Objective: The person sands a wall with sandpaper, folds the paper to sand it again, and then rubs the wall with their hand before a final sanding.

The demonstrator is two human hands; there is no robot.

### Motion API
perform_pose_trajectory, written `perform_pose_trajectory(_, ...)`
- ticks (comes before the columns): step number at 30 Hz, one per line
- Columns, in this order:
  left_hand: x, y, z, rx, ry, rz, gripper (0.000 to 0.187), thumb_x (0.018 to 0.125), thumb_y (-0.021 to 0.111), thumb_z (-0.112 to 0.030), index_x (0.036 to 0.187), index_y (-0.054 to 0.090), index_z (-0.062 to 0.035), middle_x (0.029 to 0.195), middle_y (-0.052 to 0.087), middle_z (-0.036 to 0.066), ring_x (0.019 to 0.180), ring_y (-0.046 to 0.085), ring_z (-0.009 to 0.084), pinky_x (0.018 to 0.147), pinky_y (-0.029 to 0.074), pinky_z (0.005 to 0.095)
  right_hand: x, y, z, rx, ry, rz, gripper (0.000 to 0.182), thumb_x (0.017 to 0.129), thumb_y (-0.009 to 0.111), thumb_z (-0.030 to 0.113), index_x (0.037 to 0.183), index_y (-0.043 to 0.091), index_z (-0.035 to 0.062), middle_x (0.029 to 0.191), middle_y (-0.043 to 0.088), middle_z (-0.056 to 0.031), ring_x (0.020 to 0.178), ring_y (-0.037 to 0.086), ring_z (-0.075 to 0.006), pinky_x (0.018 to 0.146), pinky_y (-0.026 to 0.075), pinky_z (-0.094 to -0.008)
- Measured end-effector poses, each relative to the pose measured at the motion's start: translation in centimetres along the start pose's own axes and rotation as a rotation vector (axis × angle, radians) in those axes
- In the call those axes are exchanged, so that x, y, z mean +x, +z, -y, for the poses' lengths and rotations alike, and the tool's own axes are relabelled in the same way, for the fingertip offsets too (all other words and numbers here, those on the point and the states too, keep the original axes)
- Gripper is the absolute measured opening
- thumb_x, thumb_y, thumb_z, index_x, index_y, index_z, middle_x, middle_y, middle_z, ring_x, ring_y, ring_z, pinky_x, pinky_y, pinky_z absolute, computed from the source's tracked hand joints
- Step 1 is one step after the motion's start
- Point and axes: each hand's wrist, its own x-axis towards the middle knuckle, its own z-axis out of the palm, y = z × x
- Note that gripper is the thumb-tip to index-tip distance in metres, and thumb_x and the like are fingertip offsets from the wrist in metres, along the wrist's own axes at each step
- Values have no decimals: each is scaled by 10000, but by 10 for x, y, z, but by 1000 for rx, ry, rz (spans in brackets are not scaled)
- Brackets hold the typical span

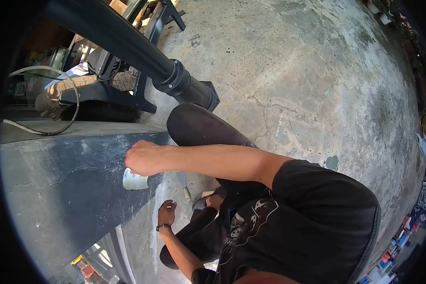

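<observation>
My right hand (144,158) is closed in a fist against the dark grey wall surface (80,189). Out of it hangs a curved, pale sheet of sandpaper (135,181) with blue print on its back. My left hand (166,213), with a black band on the wrist, is held low beside the wall's edge. Its fingers are curled, and a short white stick like a cigarette (169,206) shows between them. A putty knife (186,193) with a pale handle lies on the floor between my hands and my foot.
A thick black metal post (175,80) stands on a bolted base beside my knee. Behind it are a dark bench frame (144,90) and a looped pale cable (75,99). Cracked concrete floor (293,94) stretches behind me. Assorted items (397,241) line the far right.
</observation>
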Motion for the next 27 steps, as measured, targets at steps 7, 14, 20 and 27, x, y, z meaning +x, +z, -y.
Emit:
perform_pose_trajectory(7, 1, -29, -46, -28, 233, -221, 297, 1053, 692, -270, 1237, 728, -40, 1114, 767, 165, 987, 760, 321, 881, 575, 415, -3, -2, -21, -12, 4, -100, 265, 966, 718, 258, 1070, 765, 19, 1026, 744, -176, 976, 743, -388, 858, 592, -500)
perform_pose_trajectory(14, -19, -58, -82, -130, 283, -366, 234, 1056, 679, -221, 1157, 732, -17, 1069, 731, 174, 963, 742, 335, 839, 550, 433, 0, -10, -11, 158, -17, -249, 218, 967, 719, 237, 990, 669, 26, 849, 719, -151, 822, 728, -392, 725, 547, -515)
perform_pose_trajectory(20, -34, -64, -86, -126, 311, -435, 224, 1053, 681, -211, 1139, 740, -13, 1052, 737, 170, 968, 740, 326, 834, 546, 425, 2, -10, -3, 199, 21, -185, 206, 895, 751, 128, 933, 568, 40, 739, 685, -141, 724, 699, -400, 660, 488, -530)
perform_pose_trajectory(27, -75, -100, -112, -213, 315, -489, 227, 1098, 621, -157, 974, 716, 7, 809, 665, 127, 682, 594, 158, 656, 462, 315, 6, -1, -2, 76, -42, -119, 117, 925, 696, 87, 1025, 643, 58, 846, 740, -179, 819, 732, -408, 716, 533, -527)
